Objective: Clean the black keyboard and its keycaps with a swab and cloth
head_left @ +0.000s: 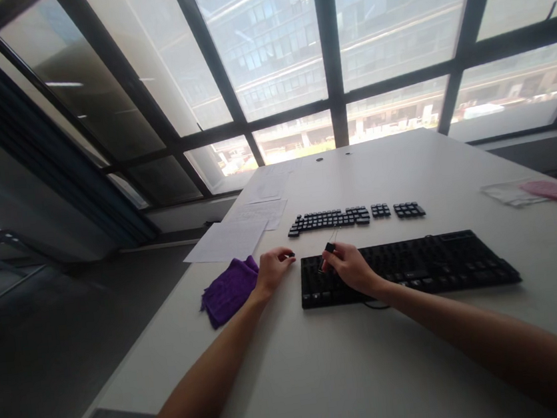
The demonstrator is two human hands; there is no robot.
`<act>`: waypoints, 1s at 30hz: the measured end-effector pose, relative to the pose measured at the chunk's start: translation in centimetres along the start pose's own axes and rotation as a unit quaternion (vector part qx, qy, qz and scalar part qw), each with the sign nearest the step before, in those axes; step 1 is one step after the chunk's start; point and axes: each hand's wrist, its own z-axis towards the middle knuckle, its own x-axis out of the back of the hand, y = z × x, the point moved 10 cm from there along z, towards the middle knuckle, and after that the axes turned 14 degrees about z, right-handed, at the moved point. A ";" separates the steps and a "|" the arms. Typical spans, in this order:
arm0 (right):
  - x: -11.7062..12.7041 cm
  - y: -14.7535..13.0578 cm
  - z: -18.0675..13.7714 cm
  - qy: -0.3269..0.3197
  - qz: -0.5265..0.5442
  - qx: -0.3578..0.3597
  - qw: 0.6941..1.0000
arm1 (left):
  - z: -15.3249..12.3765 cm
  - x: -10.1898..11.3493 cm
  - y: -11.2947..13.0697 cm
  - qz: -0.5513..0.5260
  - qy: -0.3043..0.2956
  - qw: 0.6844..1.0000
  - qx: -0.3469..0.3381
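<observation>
My left hand [274, 268] pinches a small black keycap [291, 255] between thumb and fingertips, just off the left end of the keyboard. My right hand [350, 266] is closed on a keycap puller [330, 247], whose black grip shows between the fingers and whose thin wires point away from me. Beneath that hand lies a black keyboard [436, 265]; its upper rows look stripped of caps, while some caps remain along the near edge. Beyond it, loose black keycaps [330, 219] stand in rows laid out like a keyboard, with two smaller blocks to the right.
A crumpled purple cloth [231, 291] lies beside my left hand. Paper sheets [231, 231] cover the table's left side. At the far right rest a pink brush-like object [552, 190] and a clear plastic bag [503, 195]. Large windows rise behind the white table [296, 361].
</observation>
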 end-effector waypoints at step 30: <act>0.0 -0.1 0.0 -0.008 -0.026 -0.003 1.000 | 7.6 -3.3 1.5 0.119 0.094 0.985 -0.081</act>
